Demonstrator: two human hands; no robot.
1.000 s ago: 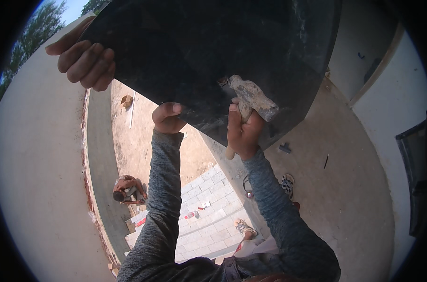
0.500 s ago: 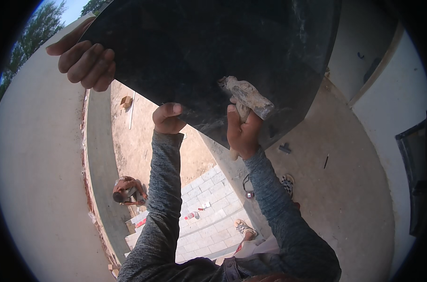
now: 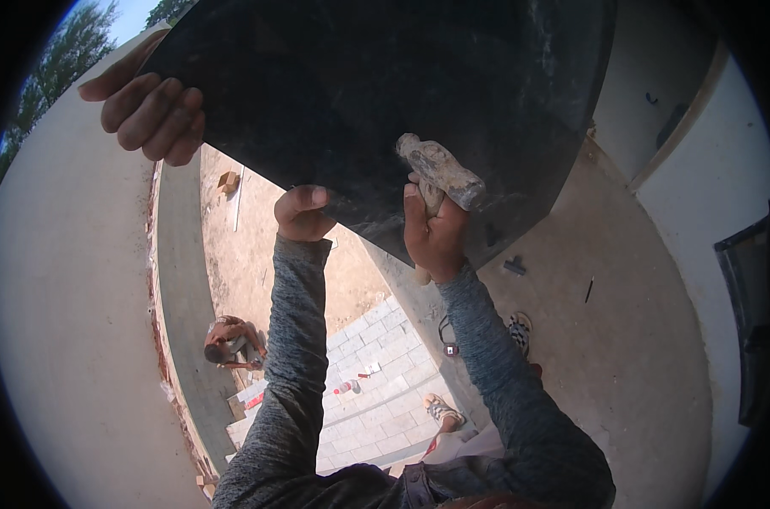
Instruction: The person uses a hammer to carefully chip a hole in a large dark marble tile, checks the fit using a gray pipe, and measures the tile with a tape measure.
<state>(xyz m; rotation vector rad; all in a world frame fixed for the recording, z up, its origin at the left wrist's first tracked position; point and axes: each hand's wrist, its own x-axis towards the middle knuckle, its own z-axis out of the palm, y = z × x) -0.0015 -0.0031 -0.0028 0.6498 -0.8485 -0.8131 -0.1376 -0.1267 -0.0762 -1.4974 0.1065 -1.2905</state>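
Observation:
A large dark slab or panel (image 3: 368,76) fills the upper middle of the view. My left hand (image 3: 304,212) grips its lower-left edge, thumb on the near face and fingers hidden behind it. My right hand (image 3: 436,233) is closed on a hammer (image 3: 440,170) with a crusted, pale head and a light handle, held in front of the slab's lower part; whether the head touches the slab I cannot tell. Another person's hand (image 3: 151,119) holds the slab's upper-left edge with curled fingers.
Below, a person (image 3: 232,339) squats beside a curved strip. Pale paving (image 3: 372,424) lies under my sandalled feet, with a small bottle and scattered small items. A cardboard box (image 3: 228,182) sits on dirt at left. Pale walls (image 3: 733,144) curve at both sides; a dark-framed object (image 3: 745,322) is at right.
My right hand and the hammer have shifted a little to the left. My left hand, the other person's hand and the slab stay nearly the same.

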